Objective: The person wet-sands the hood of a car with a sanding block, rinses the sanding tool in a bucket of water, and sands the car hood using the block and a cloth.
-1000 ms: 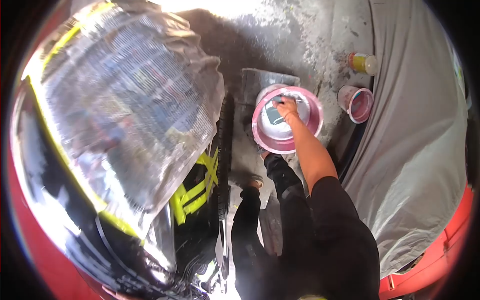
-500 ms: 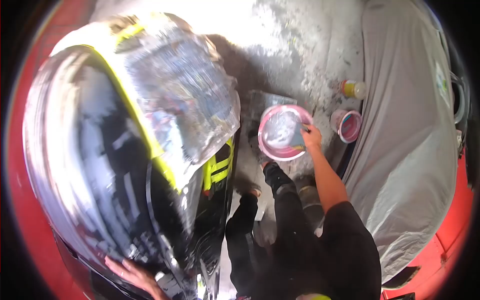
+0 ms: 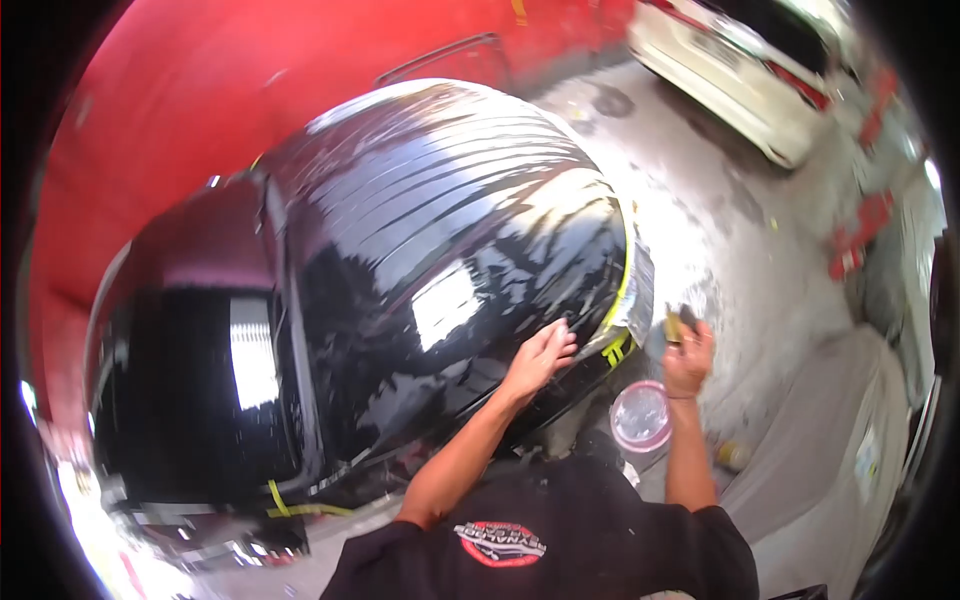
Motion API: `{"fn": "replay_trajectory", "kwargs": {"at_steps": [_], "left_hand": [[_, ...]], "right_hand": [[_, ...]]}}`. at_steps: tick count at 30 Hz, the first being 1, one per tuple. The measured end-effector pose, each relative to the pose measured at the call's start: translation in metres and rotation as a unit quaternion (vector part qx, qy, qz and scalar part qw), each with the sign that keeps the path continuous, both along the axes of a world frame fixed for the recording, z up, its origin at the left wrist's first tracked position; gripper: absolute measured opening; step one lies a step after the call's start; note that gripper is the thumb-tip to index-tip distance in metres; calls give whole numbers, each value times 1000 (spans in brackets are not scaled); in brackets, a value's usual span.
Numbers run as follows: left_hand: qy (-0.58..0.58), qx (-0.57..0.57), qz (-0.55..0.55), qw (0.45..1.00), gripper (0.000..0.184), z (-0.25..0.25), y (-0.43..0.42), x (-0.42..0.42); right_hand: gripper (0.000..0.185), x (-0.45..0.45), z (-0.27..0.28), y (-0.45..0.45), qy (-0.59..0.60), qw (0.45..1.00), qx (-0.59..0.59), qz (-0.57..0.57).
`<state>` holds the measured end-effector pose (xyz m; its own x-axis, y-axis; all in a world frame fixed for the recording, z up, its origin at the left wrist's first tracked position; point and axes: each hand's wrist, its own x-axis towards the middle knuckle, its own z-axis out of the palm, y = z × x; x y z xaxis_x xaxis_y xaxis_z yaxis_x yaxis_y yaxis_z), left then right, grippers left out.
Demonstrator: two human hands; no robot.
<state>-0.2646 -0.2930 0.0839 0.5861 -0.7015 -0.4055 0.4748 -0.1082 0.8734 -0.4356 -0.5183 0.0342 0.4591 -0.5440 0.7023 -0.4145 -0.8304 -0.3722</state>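
Note:
My left hand is above the glossy black car hood, near its right edge. Its fingers are curled round something small and pale that I cannot make out. To the right, over the floor, my right hand grips a yellowish and grey pad, blurred in part. Below that hand stands a pink-rimmed bucket with whitish liquid in it. Yellow tape and a strip of plastic sheeting run along the hood's edge.
A red wall stands behind the black car. At the upper right is a white car. A grey cover drapes over a shape at the lower right, with a small can beside it. Red objects lie farther right.
The view has swung up and left over the hood. My right hand has lifted the pad out of the bucket. My left hand has come off the car body and closed its fingers.

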Motion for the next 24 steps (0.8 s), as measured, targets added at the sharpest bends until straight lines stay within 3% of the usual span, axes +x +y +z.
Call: {"fn": "replay_trajectory", "kwargs": {"at_steps": [2,4,6,10,12,16,18,20,22,24], "left_hand": [[119,-46,85,988,77,9,11,6],[199,-177,132,955,65,12,36,26],[175,-247,217,928,50,-36,58,57],[204,-338,287,873,39,-43,130,75],[208,-370,281,861,33,-51,153,72],[197,-405,298,841,37,-63,150,83],[201,-385,306,847,39,-76,147,90],[201,-355,362,838,40,-82,143,105],[147,-356,348,855,44,-68,141,114],[162,-260,362,881,46,-45,139,118]], "right_hand": [[41,64,43,66,-15,980,21,195],[39,118,39,130,-9,943,25,332],[37,152,46,181,51,911,-61,403],[40,186,63,218,101,842,-37,528],[51,197,68,221,144,793,-13,592],[45,236,53,209,175,748,4,640],[35,258,42,199,100,754,36,648],[23,272,42,189,60,794,110,595],[18,286,37,171,51,806,127,576],[22,296,33,165,77,705,459,535]]}}
